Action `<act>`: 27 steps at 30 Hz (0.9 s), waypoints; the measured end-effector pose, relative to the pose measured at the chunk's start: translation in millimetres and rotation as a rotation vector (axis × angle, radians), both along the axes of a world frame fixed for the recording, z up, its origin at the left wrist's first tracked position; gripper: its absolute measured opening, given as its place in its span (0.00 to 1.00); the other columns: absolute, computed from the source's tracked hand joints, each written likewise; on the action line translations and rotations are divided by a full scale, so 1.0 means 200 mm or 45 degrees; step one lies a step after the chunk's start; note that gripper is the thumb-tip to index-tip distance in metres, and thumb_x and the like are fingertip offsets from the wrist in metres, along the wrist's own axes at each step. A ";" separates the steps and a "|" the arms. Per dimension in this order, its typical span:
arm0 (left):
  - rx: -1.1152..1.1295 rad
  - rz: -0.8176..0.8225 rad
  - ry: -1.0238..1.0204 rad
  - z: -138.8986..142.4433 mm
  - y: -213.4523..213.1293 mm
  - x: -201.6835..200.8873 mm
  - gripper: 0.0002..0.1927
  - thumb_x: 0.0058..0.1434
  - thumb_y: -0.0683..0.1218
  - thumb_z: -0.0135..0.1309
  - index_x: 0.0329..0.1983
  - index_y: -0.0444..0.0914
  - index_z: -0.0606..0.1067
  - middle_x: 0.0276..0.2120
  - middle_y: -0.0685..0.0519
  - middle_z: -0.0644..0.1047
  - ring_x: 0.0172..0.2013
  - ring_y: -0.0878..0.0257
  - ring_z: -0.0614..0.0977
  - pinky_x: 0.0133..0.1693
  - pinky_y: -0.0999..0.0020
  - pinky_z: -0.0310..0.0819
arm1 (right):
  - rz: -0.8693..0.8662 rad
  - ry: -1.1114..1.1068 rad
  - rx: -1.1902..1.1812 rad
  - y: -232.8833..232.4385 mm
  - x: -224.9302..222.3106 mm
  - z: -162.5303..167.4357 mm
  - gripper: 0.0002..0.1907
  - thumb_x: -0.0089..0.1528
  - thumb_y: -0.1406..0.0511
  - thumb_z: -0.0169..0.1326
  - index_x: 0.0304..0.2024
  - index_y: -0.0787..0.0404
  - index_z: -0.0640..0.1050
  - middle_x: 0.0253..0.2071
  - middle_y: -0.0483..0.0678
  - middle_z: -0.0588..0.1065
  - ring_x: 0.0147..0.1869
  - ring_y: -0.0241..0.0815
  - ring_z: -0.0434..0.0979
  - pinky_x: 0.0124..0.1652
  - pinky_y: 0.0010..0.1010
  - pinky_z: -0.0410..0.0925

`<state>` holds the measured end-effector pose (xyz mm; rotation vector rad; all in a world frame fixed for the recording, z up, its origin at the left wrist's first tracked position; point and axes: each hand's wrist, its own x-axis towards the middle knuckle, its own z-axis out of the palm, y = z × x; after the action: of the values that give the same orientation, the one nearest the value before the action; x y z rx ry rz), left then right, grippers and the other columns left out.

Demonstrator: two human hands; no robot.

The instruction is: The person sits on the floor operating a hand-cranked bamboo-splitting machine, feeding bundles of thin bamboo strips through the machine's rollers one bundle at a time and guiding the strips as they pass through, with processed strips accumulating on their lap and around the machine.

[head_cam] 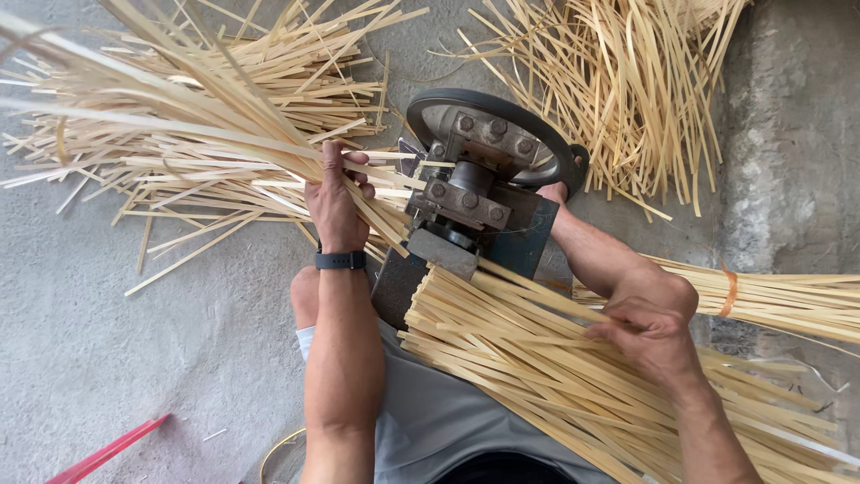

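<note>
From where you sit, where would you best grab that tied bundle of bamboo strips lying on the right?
Probably around the tied bundle next to its orange band, coming down from above with the right hand. There the strips are cinched tight and lie flat on the floor; farther out they may splay.

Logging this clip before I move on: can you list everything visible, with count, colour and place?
Metal machine: one, dark blue-grey with a round wheel, centre, on the floor.
Strips fed from the left: many, pale yellow, fanned out upper left.
Loose strip pile: many, pale yellow, upper right.
Strips at the machine's near side: many, pale yellow, lower centre to right.
Tied bundle: one, pale yellow with an orange band, right edge.
Red stick: one, lower left corner.
Concrete floor: grey, all around.
Wristband: one, dark, left wrist.
Left hand: gripping the fanned strips.
Right hand: on the near strips.
</note>
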<state>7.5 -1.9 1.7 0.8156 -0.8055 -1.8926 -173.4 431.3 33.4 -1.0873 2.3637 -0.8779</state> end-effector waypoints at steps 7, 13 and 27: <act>0.110 0.054 0.186 0.01 -0.01 0.01 0.22 0.67 0.57 0.56 0.48 0.34 0.71 0.24 0.54 0.70 0.27 0.64 0.75 0.28 0.68 0.77 | -0.121 0.409 0.064 -0.01 -0.16 0.16 0.17 0.65 0.50 0.58 0.37 0.55 0.85 0.27 0.45 0.79 0.26 0.36 0.77 0.26 0.27 0.69; 0.130 -0.033 0.055 0.03 0.00 0.00 0.24 0.62 0.60 0.61 0.44 0.39 0.69 0.22 0.60 0.64 0.21 0.71 0.67 0.18 0.77 0.61 | -0.013 0.536 0.587 -0.28 -0.19 0.21 0.13 0.63 0.51 0.61 0.43 0.47 0.87 0.23 0.46 0.79 0.21 0.41 0.75 0.23 0.33 0.70; 0.034 -0.130 -0.038 0.05 0.05 -0.03 0.19 0.63 0.55 0.64 0.42 0.39 0.71 0.26 0.59 0.69 0.21 0.73 0.69 0.19 0.78 0.65 | 0.435 -0.010 0.378 -0.19 0.08 0.27 0.25 0.45 0.52 0.73 0.42 0.55 0.87 0.43 0.45 0.80 0.53 0.42 0.78 0.52 0.37 0.72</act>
<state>2.2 7.8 12.3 0.8344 -0.8560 -1.9888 -157.1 393.4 88.0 -1.3005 2.1238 -0.3955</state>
